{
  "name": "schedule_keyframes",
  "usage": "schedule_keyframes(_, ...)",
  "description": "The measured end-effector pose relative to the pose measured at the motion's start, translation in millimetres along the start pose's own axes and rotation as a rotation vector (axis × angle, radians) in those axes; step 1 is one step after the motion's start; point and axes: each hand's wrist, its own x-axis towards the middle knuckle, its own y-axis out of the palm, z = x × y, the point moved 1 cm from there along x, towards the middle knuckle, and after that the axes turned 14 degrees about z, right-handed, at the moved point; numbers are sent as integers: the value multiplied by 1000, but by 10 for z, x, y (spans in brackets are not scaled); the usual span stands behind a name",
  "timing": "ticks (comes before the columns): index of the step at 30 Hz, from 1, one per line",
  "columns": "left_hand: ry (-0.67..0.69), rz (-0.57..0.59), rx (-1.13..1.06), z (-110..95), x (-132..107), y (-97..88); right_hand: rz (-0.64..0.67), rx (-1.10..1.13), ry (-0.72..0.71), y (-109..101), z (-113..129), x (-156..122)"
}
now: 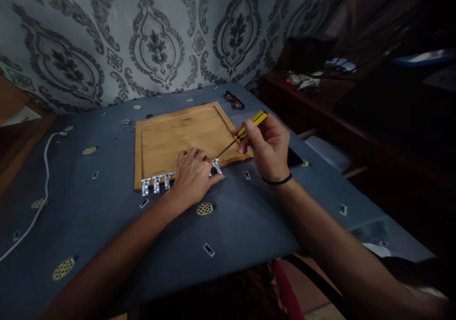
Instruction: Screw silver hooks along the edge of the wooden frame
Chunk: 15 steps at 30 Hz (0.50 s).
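My right hand (270, 144) is closed around the yellow-and-black handle of a screwdriver (252, 124). Its thin shaft slants down to the left, with the tip at a small silvery metal hook (216, 165) on the front edge of a wooden board (174, 135). My left hand (192, 175) lies over that edge, fingers curled on the wood, thumb and forefinger at the hook. Left of it, several similar hooks (156, 183) sit in a row along the same edge, their arms sticking out past it. The left hand covers part of the row.
Dark-framed glasses (234, 100) lie behind the board. Small metal bits (125, 122) are scattered to its left. A white cable (45, 168) runs along the left of the blue tablecloth (117, 234). A dark flat object (294, 157) lies by my right wrist. Dark furniture (356, 120) stands right.
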Motion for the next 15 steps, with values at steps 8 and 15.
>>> schedule_keyframes(8, -13, 68, -13, -20, -4, -55, 68, -52, 26, 38, 6, -9)
schedule_keyframes(15, -13, 39, -16, -23, -3, -28, 75, -60, 28, 36, -2, -12)
